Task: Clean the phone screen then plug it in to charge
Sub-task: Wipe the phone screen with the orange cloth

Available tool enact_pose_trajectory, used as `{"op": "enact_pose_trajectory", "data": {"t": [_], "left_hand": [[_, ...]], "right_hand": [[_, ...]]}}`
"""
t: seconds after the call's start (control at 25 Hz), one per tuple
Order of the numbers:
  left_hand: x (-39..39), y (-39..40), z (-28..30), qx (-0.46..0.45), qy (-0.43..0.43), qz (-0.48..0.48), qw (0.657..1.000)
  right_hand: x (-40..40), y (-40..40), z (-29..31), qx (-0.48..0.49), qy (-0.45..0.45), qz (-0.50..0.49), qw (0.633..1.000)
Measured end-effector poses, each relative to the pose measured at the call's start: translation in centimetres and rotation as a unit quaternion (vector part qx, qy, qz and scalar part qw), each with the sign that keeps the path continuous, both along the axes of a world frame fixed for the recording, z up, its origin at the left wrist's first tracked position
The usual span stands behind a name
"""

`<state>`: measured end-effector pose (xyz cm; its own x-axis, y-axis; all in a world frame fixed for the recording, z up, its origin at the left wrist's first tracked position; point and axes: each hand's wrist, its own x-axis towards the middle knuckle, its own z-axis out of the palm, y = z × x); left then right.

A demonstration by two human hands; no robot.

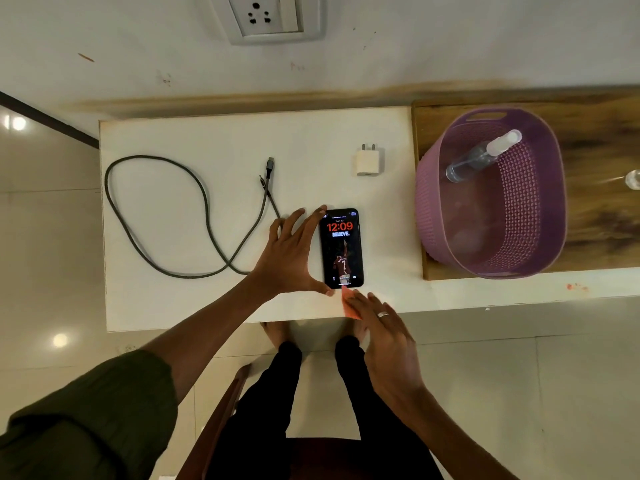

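A black phone (342, 249) lies face up on the white table (214, 140), its screen lit and showing 12:09. My left hand (294, 258) spans the phone's left side, index finger at its top corner and thumb at its bottom corner. My right hand (381, 323) rests flat on an orange cloth (349, 304) at the phone's bottom edge. A dark braided cable (166, 216) lies looped to the left. A white charger plug (369, 161) sits beyond the phone. A wall socket (266, 15) is on the wall above.
A purple plastic basket (533, 216) stands on a wooden board (595, 140) to the right, with a clear spray bottle (485, 154) leaning inside it. A small clear object (633, 178) sits at the far right edge. My legs and a chair are below the table's front edge.
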<state>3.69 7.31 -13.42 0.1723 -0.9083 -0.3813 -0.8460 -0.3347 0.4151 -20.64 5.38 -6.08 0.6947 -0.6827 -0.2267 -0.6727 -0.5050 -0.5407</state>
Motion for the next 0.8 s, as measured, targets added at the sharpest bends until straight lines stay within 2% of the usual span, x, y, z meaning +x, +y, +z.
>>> {"op": "enact_pose_trajectory", "data": {"t": [0.16,0.24,0.32,0.4,0.52,0.8], "left_hand": [[-0.1,-0.1,0.4,0.004,-0.003,-0.001,1.000],[-0.1,-0.1,0.6,0.010,-0.005,-0.004,1.000],[-0.2,-0.2,0.8,0.018,-0.008,-0.006,1.000],[-0.2,-0.2,1.0,0.024,-0.008,-0.007,1.000],[-0.3,-0.3,1.2,0.032,-0.012,-0.012,0.999],[-0.2,-0.2,1.0,0.036,-0.019,-0.011,0.999]], "right_hand": [[-0.2,-5.8,5.0,-0.075,-0.151,-0.101,0.980],[-0.3,-9.4,7.1,-0.149,-0.173,-0.132,0.965],[-0.5,-12.9,8.3,-0.184,-0.127,-0.156,0.962],[-0.9,-15.9,8.4,-0.161,-0.039,-0.169,0.971],[-1.1,-19.2,7.4,-0.109,0.059,-0.139,0.983],[0.1,-21.7,3.9,-0.090,0.160,-0.125,0.975]]}}
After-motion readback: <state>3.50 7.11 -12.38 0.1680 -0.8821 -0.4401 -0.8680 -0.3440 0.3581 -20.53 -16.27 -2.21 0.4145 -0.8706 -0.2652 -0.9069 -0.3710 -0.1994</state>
